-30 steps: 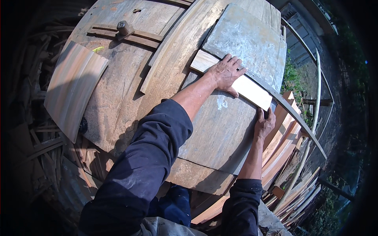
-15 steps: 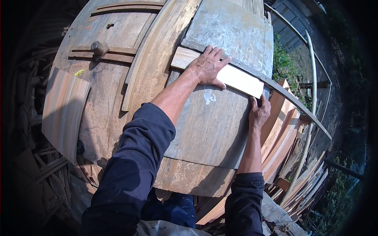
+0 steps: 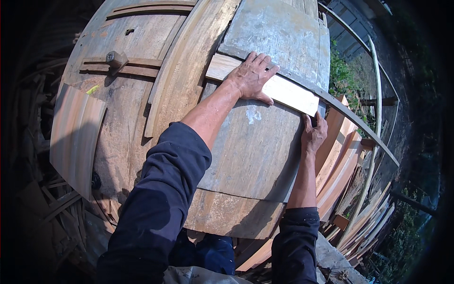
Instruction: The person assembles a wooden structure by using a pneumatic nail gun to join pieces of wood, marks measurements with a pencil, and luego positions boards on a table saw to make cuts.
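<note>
A short pale wooden board (image 3: 294,93) lies on the worktable along a long dark straight strip (image 3: 338,105). My left hand (image 3: 250,79) rests flat across the board, its fingers spread and their tips reaching the strip. At the board's right end my right hand (image 3: 314,135) has its thumb and bent fingers about the near corner; the fingertips are partly hidden. Under the board is a worn plywood sheet (image 3: 250,156) with a white smear on it.
On the left are a striped wooden panel (image 3: 78,137), a mallet-like block (image 3: 113,59) on thin strips, and a long plank (image 3: 182,71). Beyond the strip is a scuffed grey sheet (image 3: 272,35). Stacked boards (image 3: 338,165) lean by the table's right side.
The board and both hands stay in nearly the same place. The view has shifted very slightly, and my right hand sits a touch farther right with the board's end.
</note>
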A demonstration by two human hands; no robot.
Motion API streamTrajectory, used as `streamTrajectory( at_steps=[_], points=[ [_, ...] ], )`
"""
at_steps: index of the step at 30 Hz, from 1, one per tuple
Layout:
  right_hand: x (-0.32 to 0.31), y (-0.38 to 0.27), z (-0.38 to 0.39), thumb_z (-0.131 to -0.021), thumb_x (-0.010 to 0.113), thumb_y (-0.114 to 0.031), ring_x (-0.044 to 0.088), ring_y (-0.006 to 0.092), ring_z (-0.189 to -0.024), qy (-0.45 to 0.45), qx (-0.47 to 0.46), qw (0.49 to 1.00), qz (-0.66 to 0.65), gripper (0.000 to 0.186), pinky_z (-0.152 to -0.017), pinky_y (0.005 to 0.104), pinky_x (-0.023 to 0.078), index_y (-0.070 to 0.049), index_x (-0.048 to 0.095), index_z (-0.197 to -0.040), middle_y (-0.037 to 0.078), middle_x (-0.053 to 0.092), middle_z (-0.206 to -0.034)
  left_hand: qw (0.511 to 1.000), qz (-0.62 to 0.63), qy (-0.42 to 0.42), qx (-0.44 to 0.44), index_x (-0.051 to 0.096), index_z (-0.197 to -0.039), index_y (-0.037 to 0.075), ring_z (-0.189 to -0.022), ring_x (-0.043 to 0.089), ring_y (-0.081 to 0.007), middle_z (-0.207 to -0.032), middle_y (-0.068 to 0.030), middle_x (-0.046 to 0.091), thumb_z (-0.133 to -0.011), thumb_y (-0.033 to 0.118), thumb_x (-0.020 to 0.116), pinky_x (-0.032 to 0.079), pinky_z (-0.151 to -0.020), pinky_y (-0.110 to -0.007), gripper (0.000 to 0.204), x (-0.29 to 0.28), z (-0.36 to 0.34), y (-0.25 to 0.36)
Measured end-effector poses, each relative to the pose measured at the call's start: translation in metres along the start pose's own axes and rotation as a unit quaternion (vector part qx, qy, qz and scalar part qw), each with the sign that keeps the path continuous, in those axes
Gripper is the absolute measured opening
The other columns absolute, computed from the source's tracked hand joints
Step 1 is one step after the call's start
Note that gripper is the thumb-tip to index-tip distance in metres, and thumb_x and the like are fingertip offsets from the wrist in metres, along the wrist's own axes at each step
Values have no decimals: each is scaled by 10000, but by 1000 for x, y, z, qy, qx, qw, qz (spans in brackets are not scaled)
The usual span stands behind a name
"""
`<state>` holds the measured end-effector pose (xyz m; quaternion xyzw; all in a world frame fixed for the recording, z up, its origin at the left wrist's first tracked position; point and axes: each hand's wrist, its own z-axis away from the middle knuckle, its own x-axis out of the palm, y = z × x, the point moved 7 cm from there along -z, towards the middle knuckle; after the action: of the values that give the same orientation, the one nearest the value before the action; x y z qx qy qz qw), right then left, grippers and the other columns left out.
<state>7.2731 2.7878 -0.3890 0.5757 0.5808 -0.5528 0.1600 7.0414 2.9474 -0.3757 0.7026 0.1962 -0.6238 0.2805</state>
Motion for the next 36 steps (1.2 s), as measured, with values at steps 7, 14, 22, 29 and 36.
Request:
streamTrajectory(
  at_steps=[7, 14, 22, 29, 36],
  points=[
    [4, 1, -8, -826, 786, -248, 618, 326, -1023, -3, -4, 1000, -11, 460, -896, 414, 488, -63, 651, -1224, 149, 670, -1051, 1000, -1, 7, 3, 376, -1509, 120, -1448, 292, -396, -1514, -254, 364, -648, 881, 595, 170, -1224, -518, 1170, 3, -8, -6],
    [12, -1, -22, -833, 777, -241, 617, 331, -1023, -2, -15, 1000, 10, 442, -903, 418, 481, -47, 651, -1210, 162, 666, -1055, 1000, -3, 19, 0, 374, -1510, 126, -1450, 294, -389, -1523, -247, 356, -625, 902, 588, 175, -1230, -503, 1196, 11, -22, -15],
    [15, -4, -34, -845, 772, -267, 637, 315, -963, 16, -30, 999, 9, 409, -864, 396, 494, -67, 678, -1190, 158, 668, -1004, 999, 0, 36, -1, 395, -1496, 123, -1443, 310, -387, -1511, -246, 375, -628, 883, 612, 188, -1230, -497, 1174, 15, -33, -24],
    [22, 0, -43, -835, 776, -254, 623, 321, -938, 19, -35, 999, 17, 399, -854, 411, 485, -55, 674, -1165, 154, 662, -989, 999, -2, 46, 3, 396, -1494, 118, -1435, 325, -390, -1499, -253, 391, -624, 867, 636, 194, -1228, -497, 1173, 17, -43, -28],
    [28, -3, -50, -802, 797, -303, 586, 303, -1006, 33, -17, 998, 54, 463, -905, 433, 452, -70, 667, -1180, 111, 656, -1017, 999, -8, 46, -5, 386, -1500, 125, -1436, 323, -391, -1505, -247, 385, -610, 863, 652, 205, -1226, -494, 1187, 8, -50, -32]
  ],
)
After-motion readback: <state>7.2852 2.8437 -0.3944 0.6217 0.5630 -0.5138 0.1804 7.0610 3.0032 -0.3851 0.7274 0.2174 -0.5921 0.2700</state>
